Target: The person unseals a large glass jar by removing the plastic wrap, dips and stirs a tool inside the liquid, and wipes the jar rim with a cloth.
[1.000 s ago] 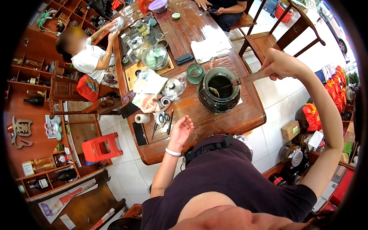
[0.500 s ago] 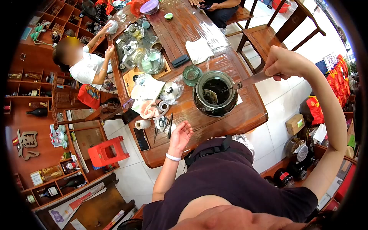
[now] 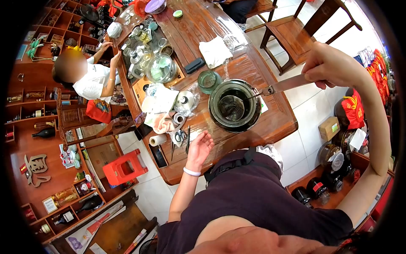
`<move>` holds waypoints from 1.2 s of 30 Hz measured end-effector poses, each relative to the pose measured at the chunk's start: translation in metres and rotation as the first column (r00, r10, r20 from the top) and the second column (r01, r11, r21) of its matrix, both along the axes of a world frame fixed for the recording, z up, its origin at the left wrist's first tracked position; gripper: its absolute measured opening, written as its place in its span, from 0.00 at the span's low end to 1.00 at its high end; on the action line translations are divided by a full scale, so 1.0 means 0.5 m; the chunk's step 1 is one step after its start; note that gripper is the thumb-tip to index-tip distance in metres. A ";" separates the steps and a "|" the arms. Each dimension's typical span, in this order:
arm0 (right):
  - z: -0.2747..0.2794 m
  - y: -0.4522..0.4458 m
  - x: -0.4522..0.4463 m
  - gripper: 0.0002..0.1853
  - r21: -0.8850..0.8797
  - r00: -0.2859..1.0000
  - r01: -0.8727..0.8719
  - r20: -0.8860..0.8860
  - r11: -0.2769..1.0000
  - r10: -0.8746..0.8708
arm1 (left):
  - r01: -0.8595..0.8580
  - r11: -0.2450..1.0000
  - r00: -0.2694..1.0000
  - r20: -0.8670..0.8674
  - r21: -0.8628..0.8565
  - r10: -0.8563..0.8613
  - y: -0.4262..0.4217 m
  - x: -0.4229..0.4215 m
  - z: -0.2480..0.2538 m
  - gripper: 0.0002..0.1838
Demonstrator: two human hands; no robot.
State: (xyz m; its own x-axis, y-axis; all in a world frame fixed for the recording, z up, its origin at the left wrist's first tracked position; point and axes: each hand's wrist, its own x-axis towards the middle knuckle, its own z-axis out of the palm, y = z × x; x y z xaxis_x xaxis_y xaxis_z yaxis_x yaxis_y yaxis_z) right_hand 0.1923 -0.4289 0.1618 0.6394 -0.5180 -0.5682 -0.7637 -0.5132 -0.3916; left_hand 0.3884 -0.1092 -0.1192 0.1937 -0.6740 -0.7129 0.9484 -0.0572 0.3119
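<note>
My right hand (image 3: 330, 67) grips the flat handle of a spiral wire skimmer (image 3: 232, 109), off to the right of the table. The skimmer's coiled head is inside the mouth of a wide glass jar (image 3: 237, 126), over or in dark contents; I cannot tell how deep. The jar stands near the table's front right corner. My left hand (image 3: 200, 148) is palm up at the table's front edge, holding nothing, its fingers apart and loosely bent. Scissors (image 3: 179, 136) and a dark pen-like tool (image 3: 188, 137) lie just left of it.
Behind the jar are a green glass (image 3: 209, 81), a black case (image 3: 196, 65) and a white cloth (image 3: 215, 53). Teaware crowds a tray near a glass bowl (image 3: 162, 68). Another person (image 3: 91, 82) is at the left. A wooden chair (image 3: 292, 36) stands right; a red stool (image 3: 124, 168) left.
My right hand has shifted outward to the right with the handle. The skimmer's coil now faces up more fully within the jar. The other person's hand has left the whitish bundle.
</note>
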 end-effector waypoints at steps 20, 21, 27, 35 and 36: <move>0.012 0.008 -0.121 0.07 0.170 0.943 0.291 0.113 0.942 -0.312 | -0.004 0.999 1.000 -0.001 -0.044 0.004 0.012 -0.016 0.003 0.08; 0.008 0.013 -0.130 0.07 0.220 0.927 0.320 0.128 0.921 -0.353 | -0.004 0.999 1.000 0.001 -0.042 0.004 0.014 -0.017 0.005 0.08; -0.040 0.033 -0.193 0.08 0.330 0.877 0.375 0.176 0.866 -0.447 | -0.007 0.998 1.000 0.019 -0.068 0.008 0.024 -0.027 0.010 0.08; -0.098 0.075 -0.241 0.08 0.435 0.773 0.477 0.206 0.764 -0.600 | -0.018 0.995 1.000 0.007 -0.100 0.019 0.044 -0.037 0.011 0.09; -0.103 0.080 -0.244 0.08 0.445 0.751 0.493 0.217 0.748 -0.624 | -0.024 0.995 1.000 -0.003 -0.101 0.024 0.048 -0.038 0.008 0.09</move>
State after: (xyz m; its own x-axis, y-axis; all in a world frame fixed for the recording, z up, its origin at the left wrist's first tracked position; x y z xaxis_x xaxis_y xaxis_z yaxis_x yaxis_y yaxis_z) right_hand 0.0705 -0.3887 0.1101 0.4746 -0.6575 -0.5852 -0.6542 0.1813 -0.7343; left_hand 0.3692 -0.0853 -0.1152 0.2099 -0.7378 -0.6416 0.9496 -0.0025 0.3136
